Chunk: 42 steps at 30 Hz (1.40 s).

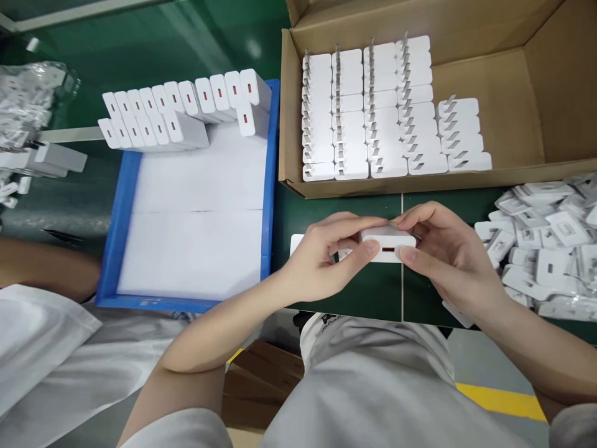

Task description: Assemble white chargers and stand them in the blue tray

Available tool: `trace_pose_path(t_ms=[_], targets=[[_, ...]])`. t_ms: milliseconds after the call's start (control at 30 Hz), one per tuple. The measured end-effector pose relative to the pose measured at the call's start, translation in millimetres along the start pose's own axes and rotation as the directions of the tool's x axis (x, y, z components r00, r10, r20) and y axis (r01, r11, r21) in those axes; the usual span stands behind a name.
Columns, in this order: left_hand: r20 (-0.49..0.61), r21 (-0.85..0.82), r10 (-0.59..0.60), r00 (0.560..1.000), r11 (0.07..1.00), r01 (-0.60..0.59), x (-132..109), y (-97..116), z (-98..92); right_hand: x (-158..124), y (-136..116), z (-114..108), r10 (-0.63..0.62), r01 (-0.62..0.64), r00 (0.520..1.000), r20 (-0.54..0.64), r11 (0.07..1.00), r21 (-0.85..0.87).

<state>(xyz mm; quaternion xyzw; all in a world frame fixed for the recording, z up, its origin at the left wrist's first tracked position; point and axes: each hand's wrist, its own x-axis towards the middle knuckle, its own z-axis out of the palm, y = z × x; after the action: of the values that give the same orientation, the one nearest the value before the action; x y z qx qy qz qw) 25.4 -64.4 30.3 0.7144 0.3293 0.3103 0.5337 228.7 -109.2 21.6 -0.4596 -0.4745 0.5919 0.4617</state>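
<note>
Head view shows a white charger [387, 234] just above the green surface [355, 294], between the person's 2 hands. The left hand [321, 258] is clamped on its left end, the right hand [454, 264] on its right. Its long axis runs across from hand to hand; neither is nearer, since each touches it. Beyond both hands lies the cardboard box [494, 106]; the blue tray [267, 246] sits left of the left hand, loose white parts [555, 249] right of the right hand.
</note>
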Motion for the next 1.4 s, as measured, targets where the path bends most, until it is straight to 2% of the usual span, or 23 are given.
trace_pose_path(t_ms=[367, 600, 1033, 1400], targets=[[0.049, 0.022, -0.027, 0.998, 0.999, 0.026, 0.8, 2.2, -1.6, -0.8, 1.3, 2.8, 0.005, -0.006, 1.000, -0.020, 0.999, -0.035], [0.036, 0.035, -0.055, 0.998, 0.998, 0.054, -0.3, 2.0, -0.6, 1.1, 3.6, 1.1, -0.001, 0.001, 1.000, -0.007, 1.000, -0.017], [0.078, -0.089, -0.199, 0.977, 0.975, 0.206, -1.0, 5.4, -0.8, -0.9, 5.9, 2.9, 0.011, -0.011, 1.000, 0.004, 0.999, 0.034], [0.076, -0.112, -0.211, 0.975, 0.969, 0.219, -1.7, 2.9, -1.3, -1.7, 8.1, 5.3, -0.024, 0.024, 1.000, 0.005, 1.000, -0.002]])
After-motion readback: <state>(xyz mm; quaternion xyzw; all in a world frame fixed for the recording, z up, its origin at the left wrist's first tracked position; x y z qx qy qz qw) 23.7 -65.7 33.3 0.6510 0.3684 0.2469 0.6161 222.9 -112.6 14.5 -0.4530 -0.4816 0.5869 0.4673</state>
